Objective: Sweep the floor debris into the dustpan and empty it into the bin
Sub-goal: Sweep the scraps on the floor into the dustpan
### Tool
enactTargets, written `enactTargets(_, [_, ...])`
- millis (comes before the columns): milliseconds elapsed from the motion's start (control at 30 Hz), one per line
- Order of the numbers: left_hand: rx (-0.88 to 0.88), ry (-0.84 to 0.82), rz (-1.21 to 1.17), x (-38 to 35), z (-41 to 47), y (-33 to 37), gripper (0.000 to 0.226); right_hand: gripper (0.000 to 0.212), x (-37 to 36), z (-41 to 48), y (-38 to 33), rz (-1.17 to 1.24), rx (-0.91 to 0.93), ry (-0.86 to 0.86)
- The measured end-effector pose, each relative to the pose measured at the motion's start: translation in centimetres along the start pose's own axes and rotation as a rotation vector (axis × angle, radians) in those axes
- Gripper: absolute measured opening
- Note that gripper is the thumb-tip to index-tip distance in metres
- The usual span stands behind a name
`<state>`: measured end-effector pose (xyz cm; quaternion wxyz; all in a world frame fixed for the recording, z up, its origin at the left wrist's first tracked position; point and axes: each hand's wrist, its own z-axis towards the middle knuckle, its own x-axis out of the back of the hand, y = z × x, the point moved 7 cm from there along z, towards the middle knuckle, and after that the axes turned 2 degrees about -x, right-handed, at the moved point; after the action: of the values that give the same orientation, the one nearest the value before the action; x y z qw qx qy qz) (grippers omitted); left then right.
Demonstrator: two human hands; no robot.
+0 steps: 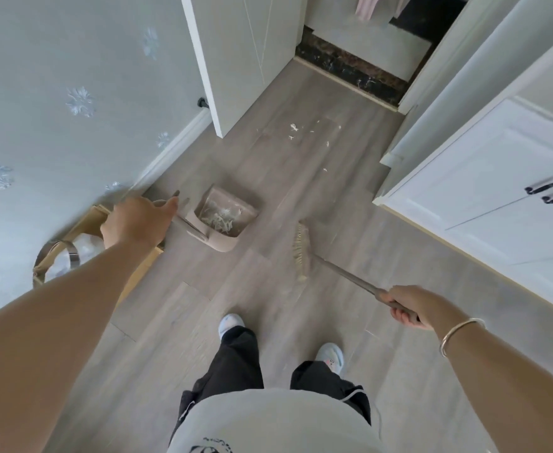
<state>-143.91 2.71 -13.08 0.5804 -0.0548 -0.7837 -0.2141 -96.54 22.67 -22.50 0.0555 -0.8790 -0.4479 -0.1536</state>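
Observation:
A beige dustpan (217,244) stands on the grey wood floor near the left wall, with a pile of pale shreds inside it. My left hand (136,223) rests over the top of its long handle, seen from the back, fingers loosely around it. My right hand (406,308) grips the metal handle of a broom; the straw broom head (301,253) touches the floor just right of the dustpan. More white debris (294,129) lies scattered farther ahead, with one scrap (326,170) nearer. The bin (62,259), a brown box lined with a clear bag, sits against the wall under my left arm.
An open white door (245,60) juts in at the far left of the passage. White cabinets (497,191) with dark handles line the right side. A dark stone threshold (350,70) crosses the far end. My feet (232,323) stand behind the broom.

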Motion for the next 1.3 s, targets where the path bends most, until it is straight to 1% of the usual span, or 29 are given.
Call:
enactTargets(67, [0.013,-0.013,0.008,-1.1,-2.0,0.9,0.064,0.021,2.4,-0.2,-0.2,0.049,0.061,-0.025])
enactTargets(133, [0.023,-0.042,0.035,-2.5,-4.5,2.2,0.062,0.024,5.6,-0.4,0.0,0.032,0.122,-0.025])
enactTargets(200, [0.03,-0.04,0.02,-3.9,-7.2,4.0,0.057,0.03,8.8,-0.3,-0.1,-0.027,0.195,0.011])
enactTargets(267, [0.055,-0.012,-0.056,-5.0,-9.7,5.3,0.051,0.03,11.1,-0.1,-0.8,-0.105,0.274,0.1])
enactTargets(300, [0.063,-0.003,-0.063,-5.6,-11.0,5.7,0.052,0.027,12.0,-0.1,-1.4,-0.145,0.334,0.159])
enactTargets(367, [0.069,-0.014,-0.008,-6.8,-13.3,6.2,0.055,0.022,13.3,0.2,-2.7,-0.249,0.478,0.252])
enactTargets(433, [0.073,-0.017,0.037,-7.5,-15.0,6.3,0.055,0.023,14.0,0.7,-3.9,-0.369,0.573,0.327])
enactTargets(500, [0.066,-0.031,0.052,-7.7,-15.9,5.9,0.056,0.022,14.0,1.6,-4.4,-0.446,0.589,0.378])
enactTargets(600, [0.02,-0.08,0.146,-8.0,-16.6,5.3,0.06,0.02,14.0,3.1,-4.1,-0.503,0.543,0.443])
enactTargets(700, [-0.034,-0.097,0.266,-8.3,-17.0,4.9,0.065,0.026,13.6,4.3,-2.9,-0.534,0.488,0.486])
enactTargets(900, [0.021,-0.158,0.224,-9.9,-16.8,2.4,0.061,0.026,10.4,5.6,-1.9,-0.527,0.445,0.43])
enactTargets(1000, [-0.013,-0.159,0.266,-10.2,-16.7,1.6,0.064,0.027,6.7,5.5,-1.2,-0.536,0.429,0.319])
enactTargets(1067, [-0.033,-0.161,0.266,-10.1,-16.4,1.6,0.064,0.029,3.7,4.9,-0.5,-0.578,0.39,0.193])
enactTargets(1167, [-0.045,-0.168,0.249,-10.1,-15.8,2.1,0.064,0.031,1.9,2.8,-0.5,-0.598,0.349,0.013])
enactTargets(1200, [-0.044,-0.169,0.238,-10.0,-15.7,2.1,0.064,0.033,2.1,2.0,-0.8,-0.576,0.347,-0.014])
enactTargets(1300, [-0.039,-0.182,0.209,-10.1,-15.5,1.8,0.066,0.036,3.8,-0.7,-1.6,-0.516,0.356,-0.007])
